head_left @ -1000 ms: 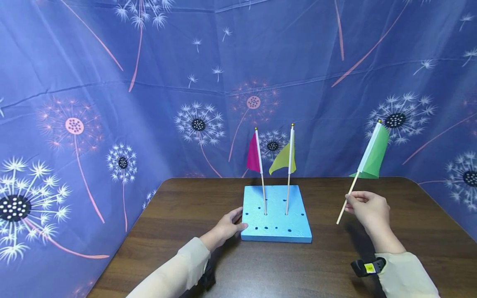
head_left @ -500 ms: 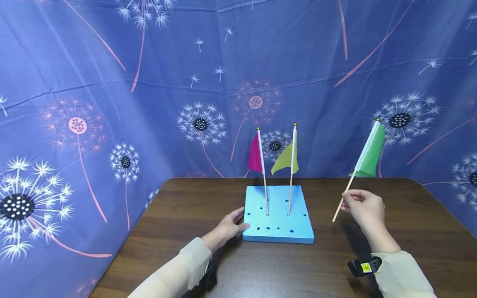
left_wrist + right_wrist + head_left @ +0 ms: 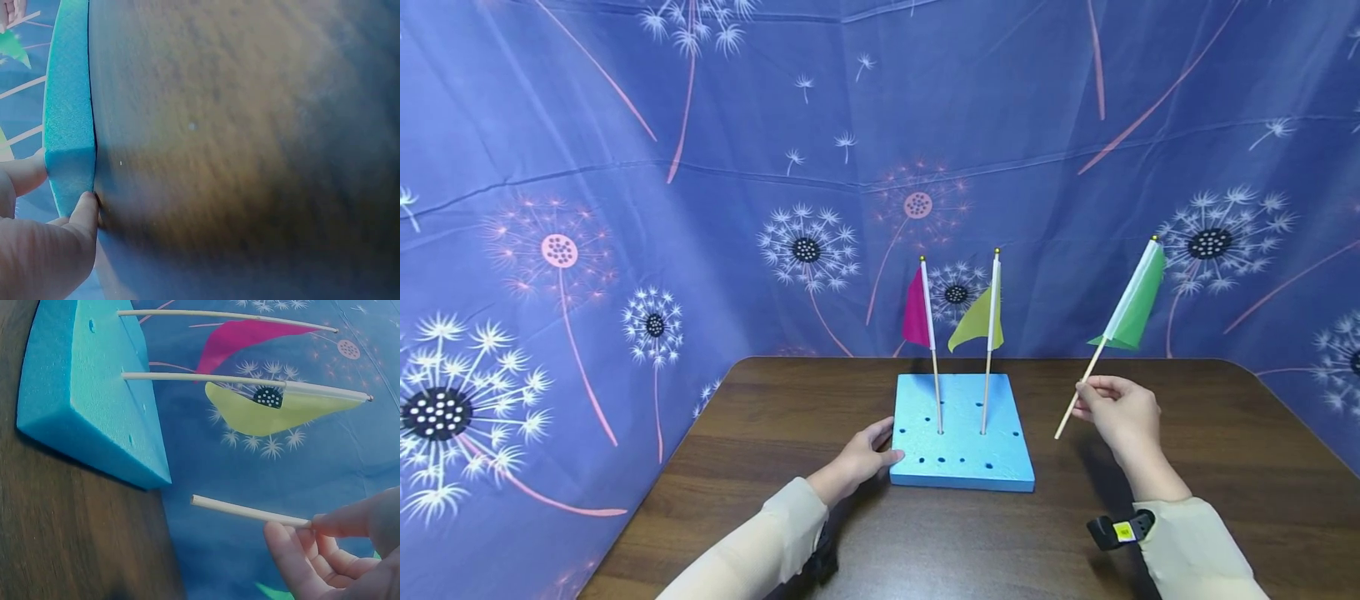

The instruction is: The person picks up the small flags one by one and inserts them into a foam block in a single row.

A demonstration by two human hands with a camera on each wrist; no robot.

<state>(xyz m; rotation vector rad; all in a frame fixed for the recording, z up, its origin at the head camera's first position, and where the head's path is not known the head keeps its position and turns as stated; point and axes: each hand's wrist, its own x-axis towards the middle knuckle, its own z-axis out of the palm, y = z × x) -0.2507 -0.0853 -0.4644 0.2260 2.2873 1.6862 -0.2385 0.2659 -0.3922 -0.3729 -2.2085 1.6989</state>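
Note:
My left hand [image 3: 857,460] grips the left edge of a light-blue foam board [image 3: 961,482], thumb on top; in the left wrist view its fingers [image 3: 86,209] lie against the board's side. A magenta flag [image 3: 916,315] and a yellow-green flag [image 3: 976,321] stand upright in holes of the board. To the right, my right hand [image 3: 1123,417] pinches the wooden stick of a green flag [image 3: 1138,304] between thumb and fingers. The flag leans right, its lower tip in the air, apart from the board. In the right wrist view, the stick's bare end [image 3: 219,505] points toward the board.
The board has several other small holes in its top face. Beneath it is a dark brown wooden table [image 3: 760,417]. A blue dandelion-print cloth [image 3: 700,100] hangs behind and along the sides.
My right hand has moved left toward the board with the green flag. The left hand keeps its hold on the board, and the head view has shifted slightly.

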